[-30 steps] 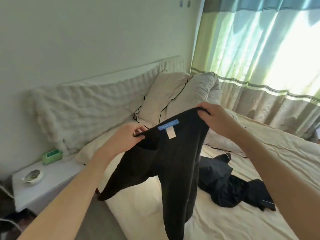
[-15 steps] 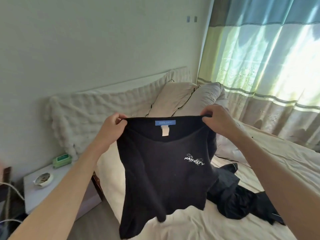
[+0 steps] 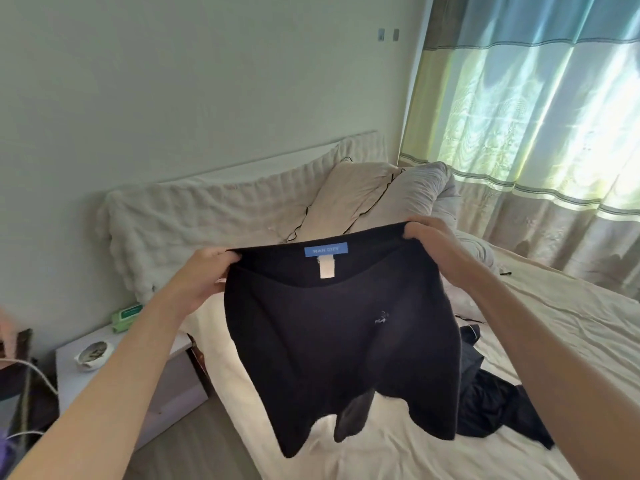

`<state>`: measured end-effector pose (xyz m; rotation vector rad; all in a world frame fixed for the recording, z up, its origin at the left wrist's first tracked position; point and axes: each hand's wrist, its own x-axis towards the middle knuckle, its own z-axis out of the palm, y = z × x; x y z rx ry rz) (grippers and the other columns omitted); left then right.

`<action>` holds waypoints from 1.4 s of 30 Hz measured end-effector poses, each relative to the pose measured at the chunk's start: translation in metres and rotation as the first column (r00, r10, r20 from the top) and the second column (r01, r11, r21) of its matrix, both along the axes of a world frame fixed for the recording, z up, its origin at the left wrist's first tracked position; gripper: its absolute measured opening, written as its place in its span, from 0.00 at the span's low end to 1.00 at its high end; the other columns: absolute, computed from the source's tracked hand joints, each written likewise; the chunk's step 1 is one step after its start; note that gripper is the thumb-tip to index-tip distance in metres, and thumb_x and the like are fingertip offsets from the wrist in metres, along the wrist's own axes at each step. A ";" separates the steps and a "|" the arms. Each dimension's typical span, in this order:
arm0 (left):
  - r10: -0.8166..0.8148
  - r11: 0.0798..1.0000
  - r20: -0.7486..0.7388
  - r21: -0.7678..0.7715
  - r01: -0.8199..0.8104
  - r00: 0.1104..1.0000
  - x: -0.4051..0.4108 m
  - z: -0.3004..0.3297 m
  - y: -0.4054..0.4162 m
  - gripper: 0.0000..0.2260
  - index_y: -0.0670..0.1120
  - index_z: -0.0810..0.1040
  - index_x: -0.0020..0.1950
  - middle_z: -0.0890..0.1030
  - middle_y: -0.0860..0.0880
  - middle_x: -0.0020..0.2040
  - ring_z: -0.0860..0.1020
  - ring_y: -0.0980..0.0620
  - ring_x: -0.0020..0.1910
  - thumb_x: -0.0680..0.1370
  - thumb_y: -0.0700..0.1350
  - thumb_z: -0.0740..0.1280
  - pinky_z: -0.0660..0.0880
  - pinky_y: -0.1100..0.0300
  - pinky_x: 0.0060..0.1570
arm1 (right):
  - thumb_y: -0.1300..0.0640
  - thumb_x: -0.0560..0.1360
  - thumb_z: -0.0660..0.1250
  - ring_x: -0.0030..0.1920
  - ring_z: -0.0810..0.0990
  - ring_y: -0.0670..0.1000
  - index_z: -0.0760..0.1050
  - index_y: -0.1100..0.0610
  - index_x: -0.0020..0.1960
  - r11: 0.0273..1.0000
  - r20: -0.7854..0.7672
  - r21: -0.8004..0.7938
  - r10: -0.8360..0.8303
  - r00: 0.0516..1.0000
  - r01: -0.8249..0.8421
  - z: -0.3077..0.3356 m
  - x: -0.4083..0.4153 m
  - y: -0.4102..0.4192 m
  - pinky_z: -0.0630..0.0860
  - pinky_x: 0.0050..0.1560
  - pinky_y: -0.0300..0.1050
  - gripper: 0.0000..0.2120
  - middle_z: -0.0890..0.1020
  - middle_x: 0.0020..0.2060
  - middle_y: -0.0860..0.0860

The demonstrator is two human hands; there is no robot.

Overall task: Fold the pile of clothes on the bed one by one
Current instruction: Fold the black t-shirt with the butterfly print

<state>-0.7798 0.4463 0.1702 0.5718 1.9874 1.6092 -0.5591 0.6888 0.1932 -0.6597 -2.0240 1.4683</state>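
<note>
Above the near edge of the cream-sheeted bed (image 3: 571,327): one black knit top (image 3: 332,341), held up in the air by its neckline and hanging free, hem clear of the sheet. Blue woven label (image 3: 326,250) and white care tag (image 3: 326,267) sewn inside the back of the neck, facing the camera. Small pale emblem (image 3: 381,318) on the chest, too small to read.

Left hand (image 3: 204,275): fingers curled, pinching the left shoulder of the top. Right hand (image 3: 436,244): fingers curled over the right shoulder, gripping it. Both forearms reach forward; the cloth is stretched flat between the two hands.

On the bed, right of the held top: heap of dark crumpled clothes (image 3: 498,410), unfolded, partly hidden behind the top's right edge. Bare sheet lies below the hem and on the far side of the heap.

At the head of the bed: cream fluffy throw (image 3: 194,223) draped along the headboard; two pale pillows (image 3: 381,199), one edged with black piping, leaning together.

Left of the bed, touching its side: white bedside cabinet (image 3: 138,382). On it, a green packet of wipes (image 3: 126,315) at the back and a small white dish (image 3: 93,353) near the front. White cable (image 3: 38,375) left of the cabinet. Strip of wood-look floor (image 3: 194,441) between cabinet and camera.

Beyond the bed, right side: striped curtain (image 3: 540,133) in blue, green and brown bands, lit from behind. Behind the bed: plain pale wall (image 3: 207,91) with two small fittings (image 3: 491,34) high up.
</note>
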 end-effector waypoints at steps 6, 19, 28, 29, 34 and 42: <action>-0.220 0.975 0.185 0.036 0.217 0.958 0.017 -0.009 -0.007 0.12 0.42 0.79 0.50 0.83 0.46 0.44 0.81 0.51 0.41 0.79 0.39 0.56 0.77 0.60 0.44 | 0.41 0.60 0.78 0.51 0.84 0.54 0.84 0.58 0.49 0.844 0.066 -0.358 0.450 0.891 -0.400 -0.013 0.026 0.025 0.80 0.45 0.43 0.25 0.84 0.51 0.57; -0.396 0.912 -0.065 -0.147 0.384 0.916 0.012 -0.031 0.000 0.06 0.46 0.82 0.50 0.85 0.48 0.47 0.83 0.51 0.47 0.77 0.44 0.66 0.76 0.66 0.41 | 0.55 0.73 0.71 0.33 0.71 0.52 0.73 0.63 0.34 0.937 0.237 0.329 -0.203 0.950 0.118 -0.048 0.028 0.029 0.67 0.37 0.45 0.15 0.72 0.28 0.51; -0.282 0.952 -0.285 -0.205 0.229 0.916 0.009 -0.055 0.000 0.06 0.45 0.77 0.45 0.83 0.50 0.39 0.81 0.52 0.42 0.79 0.45 0.64 0.75 0.64 0.39 | 0.50 0.77 0.64 0.39 0.71 0.51 0.70 0.55 0.38 0.741 0.105 0.598 -0.451 0.886 0.306 -0.071 0.034 0.014 0.63 0.39 0.45 0.13 0.73 0.33 0.48; -0.305 0.941 -0.280 -0.236 0.243 0.910 0.009 -0.055 -0.001 0.05 0.46 0.77 0.46 0.83 0.51 0.41 0.81 0.52 0.44 0.79 0.45 0.63 0.74 0.64 0.40 | 0.51 0.78 0.65 0.37 0.71 0.51 0.69 0.56 0.37 0.779 0.135 0.545 -0.445 0.885 0.308 -0.073 0.035 0.015 0.63 0.36 0.44 0.14 0.72 0.32 0.48; -0.233 0.942 -0.490 -0.330 0.069 0.840 0.011 -0.059 -0.003 0.06 0.46 0.77 0.46 0.80 0.48 0.47 0.77 0.49 0.49 0.78 0.47 0.65 0.71 0.55 0.49 | 0.57 0.76 0.67 0.46 0.77 0.56 0.75 0.68 0.50 0.951 0.191 -0.256 -0.126 0.973 0.174 -0.071 0.042 0.016 0.76 0.52 0.52 0.13 0.79 0.45 0.61; -0.269 0.921 -0.482 -0.382 0.077 0.834 0.029 -0.049 -0.035 0.16 0.39 0.79 0.41 0.80 0.42 0.37 0.77 0.46 0.38 0.74 0.53 0.68 0.68 0.62 0.37 | 0.47 0.74 0.68 0.28 0.68 0.51 0.69 0.65 0.32 0.851 0.152 0.482 -0.315 0.937 0.208 -0.069 0.071 -0.012 0.63 0.30 0.36 0.23 0.69 0.25 0.55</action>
